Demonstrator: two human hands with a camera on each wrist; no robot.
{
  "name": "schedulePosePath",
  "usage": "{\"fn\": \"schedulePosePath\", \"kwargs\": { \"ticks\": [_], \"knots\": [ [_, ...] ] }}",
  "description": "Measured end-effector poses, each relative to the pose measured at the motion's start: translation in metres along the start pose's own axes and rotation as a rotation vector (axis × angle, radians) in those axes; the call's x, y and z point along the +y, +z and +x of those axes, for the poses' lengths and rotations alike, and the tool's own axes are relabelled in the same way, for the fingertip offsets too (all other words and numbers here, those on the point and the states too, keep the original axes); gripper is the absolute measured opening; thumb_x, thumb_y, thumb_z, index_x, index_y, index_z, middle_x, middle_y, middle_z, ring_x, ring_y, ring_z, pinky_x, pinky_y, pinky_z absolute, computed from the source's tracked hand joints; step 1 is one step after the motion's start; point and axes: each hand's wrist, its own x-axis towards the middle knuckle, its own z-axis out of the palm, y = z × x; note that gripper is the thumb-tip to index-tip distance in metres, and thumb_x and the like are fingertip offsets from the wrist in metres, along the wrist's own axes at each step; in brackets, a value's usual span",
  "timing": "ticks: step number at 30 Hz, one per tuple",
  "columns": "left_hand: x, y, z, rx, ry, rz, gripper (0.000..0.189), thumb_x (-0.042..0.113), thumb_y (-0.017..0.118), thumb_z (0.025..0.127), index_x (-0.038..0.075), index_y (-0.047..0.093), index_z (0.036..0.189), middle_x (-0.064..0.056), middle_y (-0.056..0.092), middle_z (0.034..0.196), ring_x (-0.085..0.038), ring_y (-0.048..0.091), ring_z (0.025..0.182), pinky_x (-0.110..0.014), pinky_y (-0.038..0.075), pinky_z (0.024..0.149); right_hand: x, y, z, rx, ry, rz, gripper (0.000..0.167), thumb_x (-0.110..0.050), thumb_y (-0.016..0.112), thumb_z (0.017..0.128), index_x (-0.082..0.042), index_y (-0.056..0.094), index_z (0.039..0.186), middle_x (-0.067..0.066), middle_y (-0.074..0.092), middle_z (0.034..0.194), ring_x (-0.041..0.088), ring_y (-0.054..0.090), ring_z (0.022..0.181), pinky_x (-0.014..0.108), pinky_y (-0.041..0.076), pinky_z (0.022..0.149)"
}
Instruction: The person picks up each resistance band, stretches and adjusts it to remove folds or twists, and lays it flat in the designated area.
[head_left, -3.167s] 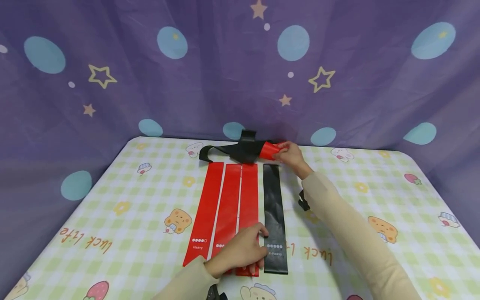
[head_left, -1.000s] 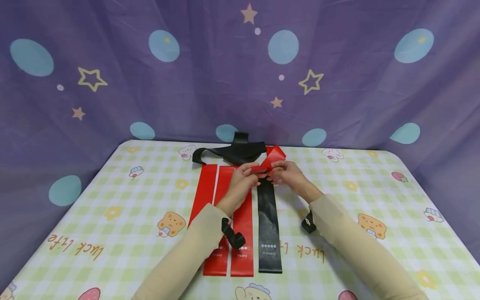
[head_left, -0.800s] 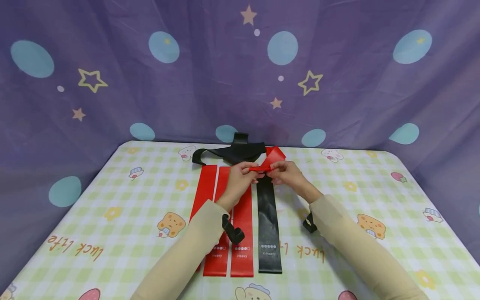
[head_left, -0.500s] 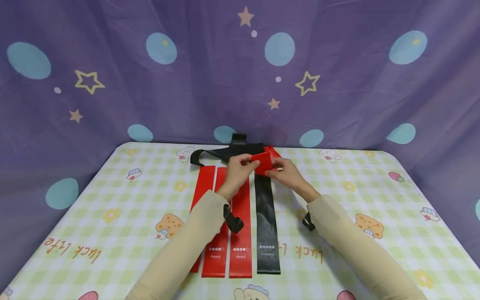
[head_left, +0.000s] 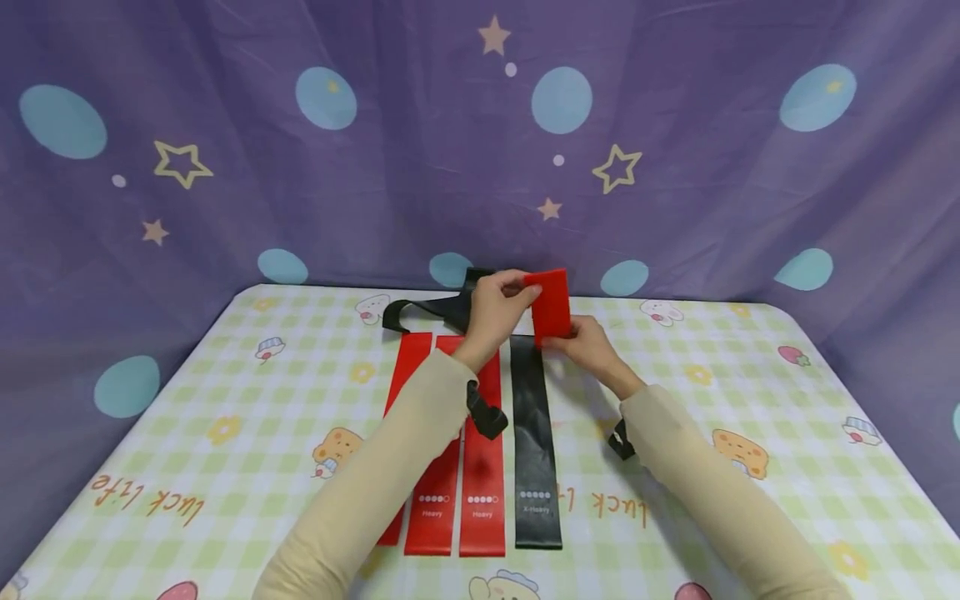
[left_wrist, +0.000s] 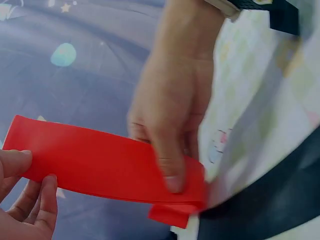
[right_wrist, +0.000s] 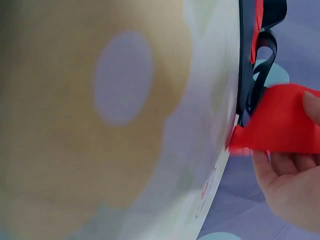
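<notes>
Between my hands a red resistance band [head_left: 552, 307] is held up, stretched fairly straight above the far end of a flat black band. My left hand [head_left: 495, 312] pinches its upper end between thumb and fingers. Lower down, my right hand [head_left: 591, 346] pinches the other part. In the left wrist view, the right thumb presses on the red band [left_wrist: 110, 167], and a folded piece of it hangs below; the left fingertips [left_wrist: 47, 195] grip the far end. The right wrist view shows the red band [right_wrist: 287, 120] in the right hand [right_wrist: 295, 190].
Flat red bands marked Heavy [head_left: 482, 500] lie side by side, partly under my left forearm. To their right lies a black band marked X-Heavy [head_left: 534, 442]. Loose black bands [head_left: 427, 308] lie behind them. A purple curtain [head_left: 420, 183] hangs at the table's far edge.
My right hand brought the red band from the back pile, and my left hand came up to grip it. Now the left hand has risen, drawing the folded band out longer and upright.
</notes>
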Motion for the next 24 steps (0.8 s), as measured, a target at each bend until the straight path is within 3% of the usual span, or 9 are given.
{"fn": "schedulePosePath", "kwargs": {
  "ticks": [7,13,18,24],
  "knots": [
    [0.013,-0.007,0.003,0.036,0.033,-0.055,0.022,0.014,0.065,0.089,0.003,0.069,0.108,-0.015,0.070,0.101,-0.024,0.064,0.089,-0.028,0.056,0.075,0.006,-0.008,-0.002,-0.036,0.020,0.008,0.028,-0.005,0.069,0.083,0.009,0.067,0.107,0.024,0.070,0.100,0.023,0.065,0.079,0.026,0.051,0.074],
    [0.015,-0.019,0.009,0.131,0.019,-0.168,0.019,0.011,0.066,0.088,-0.002,0.069,0.102,-0.017,0.068,0.093,-0.011,0.059,0.075,-0.028,0.055,0.076,0.010,-0.014,-0.007,-0.068,0.015,-0.006,0.024,-0.004,0.068,0.084,0.011,0.066,0.103,0.024,0.070,0.096,0.014,0.061,0.074,0.020,0.048,0.071],
    [0.017,-0.034,0.013,0.193,0.026,-0.242,0.015,0.007,0.064,0.088,-0.005,0.066,0.096,-0.009,0.065,0.081,-0.006,0.058,0.068,-0.028,0.055,0.073,0.015,-0.018,-0.009,-0.063,-0.024,0.001,0.019,-0.002,0.069,0.082,0.011,0.066,0.096,0.023,0.069,0.089,0.007,0.057,0.069,0.017,0.047,0.067],
    [0.014,-0.048,0.014,0.257,-0.009,-0.227,0.014,0.006,0.063,0.089,-0.006,0.065,0.094,-0.001,0.060,0.078,-0.010,0.057,0.070,-0.026,0.052,0.072,0.016,-0.022,-0.013,-0.069,-0.028,0.011,0.018,-0.001,0.069,0.082,0.012,0.065,0.095,0.018,0.069,0.083,0.005,0.056,0.066,0.016,0.047,0.064]
  ]
}}
